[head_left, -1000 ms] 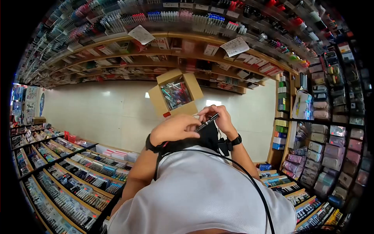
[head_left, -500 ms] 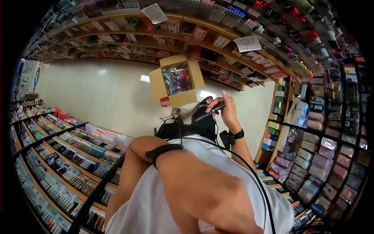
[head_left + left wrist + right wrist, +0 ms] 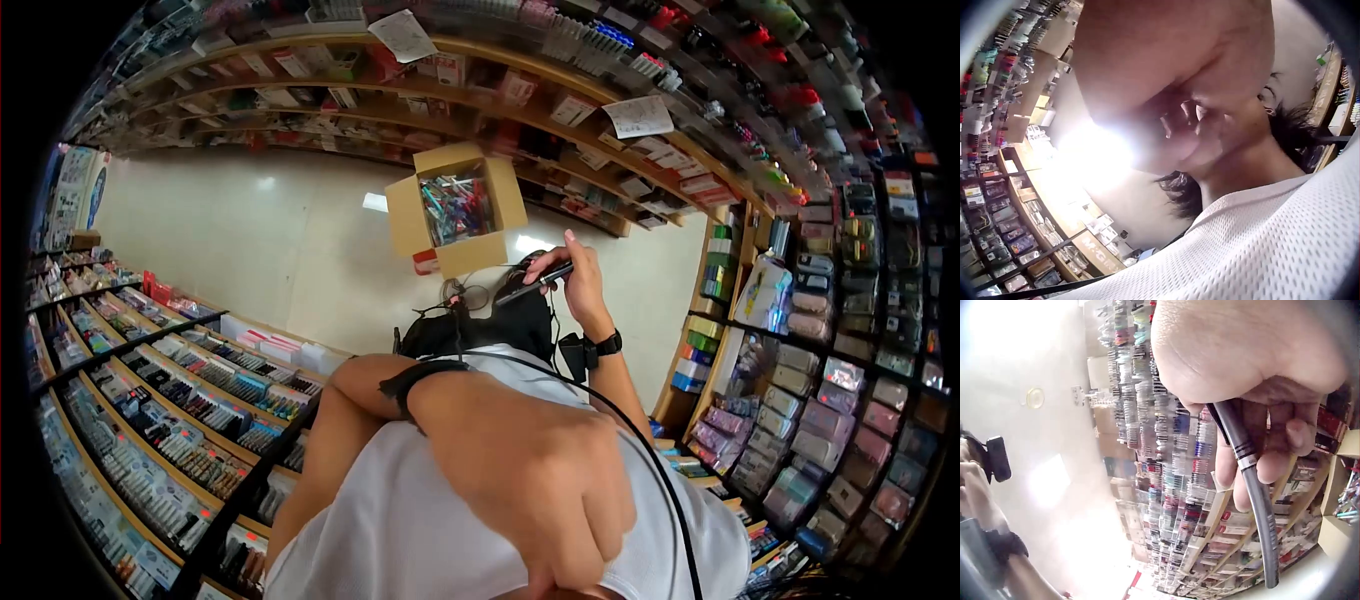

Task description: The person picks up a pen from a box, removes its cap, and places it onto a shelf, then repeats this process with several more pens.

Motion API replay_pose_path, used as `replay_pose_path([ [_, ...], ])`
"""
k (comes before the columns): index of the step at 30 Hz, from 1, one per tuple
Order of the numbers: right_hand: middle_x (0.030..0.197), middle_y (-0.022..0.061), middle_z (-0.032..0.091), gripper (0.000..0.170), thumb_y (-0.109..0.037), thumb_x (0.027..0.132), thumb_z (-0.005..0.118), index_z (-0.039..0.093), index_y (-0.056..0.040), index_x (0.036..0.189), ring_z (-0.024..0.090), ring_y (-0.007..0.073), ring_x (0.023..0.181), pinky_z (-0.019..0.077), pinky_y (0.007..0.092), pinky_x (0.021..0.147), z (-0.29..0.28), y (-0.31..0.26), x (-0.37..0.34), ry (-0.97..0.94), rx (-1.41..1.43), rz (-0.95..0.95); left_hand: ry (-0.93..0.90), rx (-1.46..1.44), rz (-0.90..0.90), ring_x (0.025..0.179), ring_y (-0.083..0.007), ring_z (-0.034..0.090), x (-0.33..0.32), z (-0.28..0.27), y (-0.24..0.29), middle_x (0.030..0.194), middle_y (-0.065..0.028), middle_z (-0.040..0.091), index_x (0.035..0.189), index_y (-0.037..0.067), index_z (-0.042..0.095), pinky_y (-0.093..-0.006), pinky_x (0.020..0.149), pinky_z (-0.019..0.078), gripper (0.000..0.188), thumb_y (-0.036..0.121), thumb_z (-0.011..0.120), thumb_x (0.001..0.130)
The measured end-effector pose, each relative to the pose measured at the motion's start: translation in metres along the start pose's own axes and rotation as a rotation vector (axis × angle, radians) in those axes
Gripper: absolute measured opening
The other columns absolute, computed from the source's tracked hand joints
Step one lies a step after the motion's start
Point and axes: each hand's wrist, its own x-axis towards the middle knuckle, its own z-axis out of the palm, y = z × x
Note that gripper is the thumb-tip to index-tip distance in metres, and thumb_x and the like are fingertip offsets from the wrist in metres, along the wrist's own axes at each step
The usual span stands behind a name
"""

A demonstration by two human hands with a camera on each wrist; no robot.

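My right hand (image 3: pixel 583 280) is held out over my lap and holds a dark pen (image 3: pixel 533 285) between thumb and fingers. Seen from the right wrist, the pen (image 3: pixel 1259 494) has a black clip, a pale band and a long grey barrel slanting down. My left hand (image 3: pixel 535 475) is raised in front of my upper chest, close to the chin, with bent fingers. In the left wrist view the fingertips of that hand (image 3: pixel 1166 56) curl in near the face, and no object shows in them.
On the floor ahead stands an open cardboard box (image 3: pixel 473 257) full of loose pens (image 3: pixel 455 210). Shelves (image 3: pixel 480 45) of stationery curve along the far side. Pen racks (image 3: pixel 170 400) fill the left, and pencil cases (image 3: pixel 825 430) hang at right. A black cable (image 3: pixel 665 480) crosses my shirt.
My left hand has left the pen and come up toward the face. The right hand keeps the pen alone, a little farther right. The view has shifted slightly.
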Motion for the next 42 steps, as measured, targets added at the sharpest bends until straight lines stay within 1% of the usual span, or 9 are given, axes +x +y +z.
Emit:
replay_pose_path([
  [4,0.072,0.018,0.074,0.075,-0.049,0.11,0.033,0.073,0.0062,0.079,0.064,0.0202,0.055,0.0443,0.0269,0.05,-0.001,-0.002,0.001,0.042,0.027,-0.054,0.109,0.03,-0.117,0.067,-0.0297,0.06,-0.034,0.007,-0.015,0.079,-0.0092,0.064,0.089,-0.001,0.065,-0.0375,0.059,0.0492,0.029,0.024,0.062,0.104],
  [12,0.077,0.0093,0.073,0.063,-0.043,0.112,0.035,0.074,0.0018,0.091,0.061,0.0122,0.06,0.0444,0.0243,0.056,-0.006,0.007,0.0,0.061,0.015,-0.043,0.349,0.537,-1.238,0.082,-0.0312,0.068,-0.137,0.007,-0.058,0.084,-0.0134,0.069,0.098,0.001,0.069,-0.0427,0.078,0.0522,0.013,-0.001,0.062,0.087],
  [14,0.08,0.0072,0.073,0.057,-0.04,0.112,0.037,0.073,0.0007,0.096,0.061,0.0107,0.063,0.0442,0.0234,0.057,-0.004,0.006,-0.001,0.062,0.001,-0.022,0.376,0.922,-1.155,0.083,-0.0337,0.068,-0.183,0.013,-0.078,0.085,-0.0145,0.068,0.096,0.002,0.067,-0.044,0.079,0.0518,0.01,0.001,0.064,0.087],
  [19,0.09,0.0009,0.068,0.036,-0.027,0.109,0.043,0.07,-0.0045,0.111,0.06,0.0073,0.077,0.0455,0.0222,0.065,-0.01,0.02,0.002,0.042,0.013,0.01,0.655,0.686,-1.42,0.09,-0.038,0.065,-0.208,0.01,-0.08,0.091,-0.0182,0.067,0.094,0.0,0.061,-0.0452,0.078,0.0498,0.022,0.014,0.077,0.087],
  [27,0.1,0.0008,0.067,0.028,-0.025,0.109,0.048,0.067,-0.0063,0.118,0.061,0.009,0.082,0.0495,0.0243,0.067,-0.001,0.043,0.009,0.046,-0.014,0.113,0.47,0.679,-1.38,0.072,-0.0364,0.065,-0.279,0.011,-0.117,0.077,-0.0181,0.066,0.095,-0.004,0.065,-0.0446,0.07,0.0498,0.033,0.026,0.076,0.088],
  [32,0.117,0.0073,0.064,0.035,-0.019,0.106,0.06,0.053,0.0008,0.134,0.064,0.0109,0.083,0.0486,0.0246,0.066,-0.017,0.073,0.01,0.076,0.03,0.078,1.296,0.282,-1.518,0.063,-0.0126,0.06,-0.417,-0.002,-0.143,0.071,-0.0037,0.067,0.089,-0.003,0.07,-0.0306,0.056,0.0468,0.03,0.025,0.08,0.092],
  [35,0.117,0.0097,0.065,0.036,-0.019,0.106,0.061,0.053,0.0016,0.134,0.064,0.0121,0.079,0.0483,0.0246,0.065,-0.039,0.092,-0.001,0.074,-0.03,0.201,1.213,0.542,-1.773,0.06,-0.0131,0.059,-0.506,-0.021,-0.162,0.069,-0.0057,0.065,0.084,-0.004,0.068,-0.0324,0.055,0.0469,0.037,0.029,0.081,0.09],
  [40,0.114,0.013,0.07,0.032,-0.019,0.105,0.061,0.057,0.0024,0.129,0.066,0.0142,0.076,0.0485,0.0256,0.065,-0.072,0.109,-0.017,0.113,-0.095,0.325,1.156,1.075,-1.941,0.077,-0.0401,0.07,-0.564,-0.057,-0.196,0.081,-0.0236,0.071,0.084,-0.005,0.069,-0.0491,0.071,0.0528,0.039,0.032,0.08,0.087],
  [42,0.113,0.0105,0.071,0.031,-0.021,0.108,0.055,0.056,0.0027,0.128,0.066,0.0164,0.081,0.0492,0.0274,0.069,-0.085,0.113,-0.024,0.127,-0.132,0.361,1.179,0.889,-2.129,0.091,-0.0449,0.07,-0.572,-0.066,-0.203,0.095,-0.0263,0.073,0.093,0.0,0.075,-0.0522,0.084,0.0559,0.032,0.031,0.077,0.086],
])
